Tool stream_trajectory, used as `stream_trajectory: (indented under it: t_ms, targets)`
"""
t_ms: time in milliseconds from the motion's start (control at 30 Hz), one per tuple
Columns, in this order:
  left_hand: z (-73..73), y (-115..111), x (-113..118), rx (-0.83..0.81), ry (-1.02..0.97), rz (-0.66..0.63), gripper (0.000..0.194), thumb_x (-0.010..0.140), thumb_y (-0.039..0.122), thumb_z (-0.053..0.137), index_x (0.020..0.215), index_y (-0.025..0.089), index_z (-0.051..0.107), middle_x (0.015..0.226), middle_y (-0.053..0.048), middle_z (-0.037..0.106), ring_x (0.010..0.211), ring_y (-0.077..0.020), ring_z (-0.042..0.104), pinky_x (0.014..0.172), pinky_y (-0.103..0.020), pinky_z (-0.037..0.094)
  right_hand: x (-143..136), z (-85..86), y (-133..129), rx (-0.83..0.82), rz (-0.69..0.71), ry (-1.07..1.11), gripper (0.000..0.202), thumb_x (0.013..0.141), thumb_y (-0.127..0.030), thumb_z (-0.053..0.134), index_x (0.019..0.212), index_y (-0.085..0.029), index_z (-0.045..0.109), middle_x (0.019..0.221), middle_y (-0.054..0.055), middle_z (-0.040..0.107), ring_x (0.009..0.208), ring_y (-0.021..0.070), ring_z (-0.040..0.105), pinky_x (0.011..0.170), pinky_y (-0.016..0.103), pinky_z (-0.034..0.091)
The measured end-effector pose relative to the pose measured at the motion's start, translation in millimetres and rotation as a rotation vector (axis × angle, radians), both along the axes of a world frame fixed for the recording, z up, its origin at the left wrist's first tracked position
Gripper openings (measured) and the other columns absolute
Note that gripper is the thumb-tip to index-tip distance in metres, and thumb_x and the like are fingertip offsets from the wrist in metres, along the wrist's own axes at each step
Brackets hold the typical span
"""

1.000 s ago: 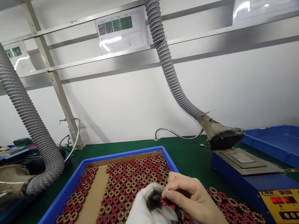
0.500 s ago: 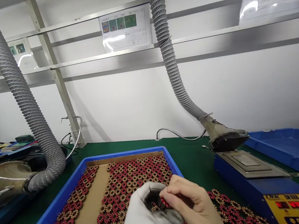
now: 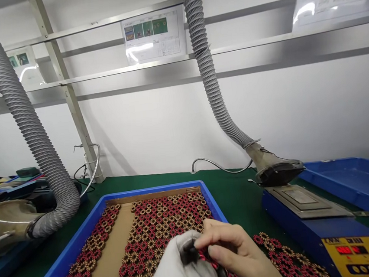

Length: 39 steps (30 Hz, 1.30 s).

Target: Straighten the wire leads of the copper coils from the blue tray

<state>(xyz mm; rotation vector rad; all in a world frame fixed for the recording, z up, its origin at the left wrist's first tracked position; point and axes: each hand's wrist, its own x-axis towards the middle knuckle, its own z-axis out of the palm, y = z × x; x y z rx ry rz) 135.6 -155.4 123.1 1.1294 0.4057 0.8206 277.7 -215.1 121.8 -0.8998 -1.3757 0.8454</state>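
My left hand, in a white glove with blackened fingertips, is closed at the front edge of the blue tray. Its fingers curl around a small red and black ring part, mostly hidden. My bare right hand touches the gloved fingertips from the right, its thumb and index finger bent and slightly apart; whether anything lies between them is hard to see. Rows of red and tan wound rings fill much of the cardboard-lined tray behind my hands.
More rings lie on the green table at the right. Beside them stands a blue heating device under an extraction hose. A second blue tray sits far right, another hose at left.
My right index finger and thumb have spread a little over the gloved fingertips. My left hand has turned and lowered slightly, and the ring shows less.
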Motion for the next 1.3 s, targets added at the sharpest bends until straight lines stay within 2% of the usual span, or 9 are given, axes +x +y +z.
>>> stream_trajectory:
  t_ms: [133, 333, 400, 467, 567, 700, 867, 1100, 1300]
  targets:
    - [-4.2, 0.1, 15.5, 0.153, -0.004, -0.065, 0.036, 0.053, 0.034, 0.091, 0.056, 0.015, 0.061, 0.059, 0.0, 0.055, 0.067, -0.0179, 0.056, 0.071, -0.031, 0.048, -7.0, -0.3, 4.5, 0.016, 0.046, 0.291, 0.026, 0.077, -0.046, 0.078, 0.066, -0.023, 0.079, 0.059, 0.0, 0.046, 0.06, 0.0157, 0.039, 0.059, 0.029, 0.028]
    - [-4.9, -8.8, 4.0, -0.02, 0.01, -0.072, 0.021, 0.069, 0.029, 0.082, 0.078, 0.016, 0.069, 0.074, -0.002, 0.063, 0.064, -0.0153, 0.058, 0.064, -0.028, 0.048, -5.4, 0.6, 2.3, 0.055, 0.052, 0.662, 0.024, 0.078, -0.042, 0.078, 0.065, -0.023, 0.073, 0.057, -0.004, 0.035, 0.052, 0.0117, 0.028, 0.053, 0.026, 0.028]
    - [-0.5, -10.2, -3.1, -0.072, 0.029, -0.089, 0.024, 0.068, 0.029, 0.083, 0.079, 0.016, 0.067, 0.07, -0.002, 0.062, 0.059, -0.0157, 0.06, 0.059, -0.028, 0.048, -2.1, 1.4, 0.7, 0.074, -0.087, 0.567, 0.021, 0.082, -0.043, 0.075, 0.073, -0.025, 0.076, 0.057, -0.004, 0.037, 0.051, 0.0115, 0.03, 0.052, 0.027, 0.03]
    - [3.7, -10.6, -6.9, -0.087, 0.026, -0.075, 0.031, 0.063, 0.03, 0.087, 0.082, 0.016, 0.067, 0.072, -0.002, 0.064, 0.058, -0.0159, 0.061, 0.059, -0.028, 0.049, -2.2, 2.5, -2.1, 0.069, -0.216, 0.275, 0.02, 0.084, -0.045, 0.073, 0.084, -0.026, 0.081, 0.062, 0.0, 0.049, 0.058, 0.0151, 0.043, 0.057, 0.029, 0.036]
    - [8.2, -10.9, -6.5, -0.096, 0.021, -0.046, 0.037, 0.059, 0.032, 0.09, 0.084, 0.016, 0.068, 0.08, -0.005, 0.068, 0.06, -0.0153, 0.062, 0.06, -0.028, 0.05, -9.9, 4.0, -6.7, 0.07, -0.264, -0.006, 0.024, 0.084, -0.047, 0.07, 0.088, -0.027, 0.082, 0.069, 0.004, 0.057, 0.067, 0.0204, 0.052, 0.063, 0.033, 0.04]
    - [11.5, -11.8, -3.3, -0.15, 0.056, -0.021, 0.03, 0.056, 0.023, 0.09, 0.075, 0.015, 0.068, 0.077, -0.004, 0.068, 0.072, -0.0178, 0.064, 0.065, -0.026, 0.051, -15.7, 3.7, -6.1, 0.111, -0.295, -0.006, 0.028, 0.089, -0.04, 0.067, 0.068, -0.023, 0.075, 0.064, 0.002, 0.052, 0.063, 0.0184, 0.046, 0.06, 0.032, 0.035]
    - [13.9, -17.1, -3.7, -0.206, 0.096, -0.02, 0.022, 0.06, 0.016, 0.084, 0.077, 0.016, 0.071, 0.074, -0.001, 0.066, 0.065, -0.0129, 0.06, 0.061, -0.022, 0.049, 1.4, 5.4, -8.6, 0.2, -0.219, 0.382, 0.027, 0.087, -0.042, 0.069, 0.066, -0.024, 0.069, 0.06, -0.002, 0.043, 0.06, 0.0159, 0.038, 0.056, 0.029, 0.031]
    - [24.5, -21.2, -5.5, -0.246, 0.045, 0.022, 0.031, 0.057, 0.022, 0.089, 0.078, 0.017, 0.066, 0.079, -0.002, 0.069, 0.073, -0.0169, 0.065, 0.067, -0.025, 0.053, 0.4, 16.3, -27.3, -0.095, -0.229, -0.119, 0.025, 0.084, -0.05, 0.068, 0.084, -0.027, 0.078, 0.077, 0.005, 0.067, 0.07, 0.023, 0.059, 0.063, 0.032, 0.043]
    - [20.4, -23.0, -1.6, -0.184, 0.028, -0.015, 0.034, 0.055, 0.022, 0.09, 0.078, 0.018, 0.066, 0.073, 0.001, 0.064, 0.064, -0.0132, 0.06, 0.06, -0.023, 0.049, -5.2, 16.7, -21.6, -0.15, -0.191, -0.09, 0.028, 0.086, -0.043, 0.066, 0.07, -0.02, 0.063, 0.065, 0.0, 0.056, 0.062, 0.0166, 0.049, 0.058, 0.027, 0.037]
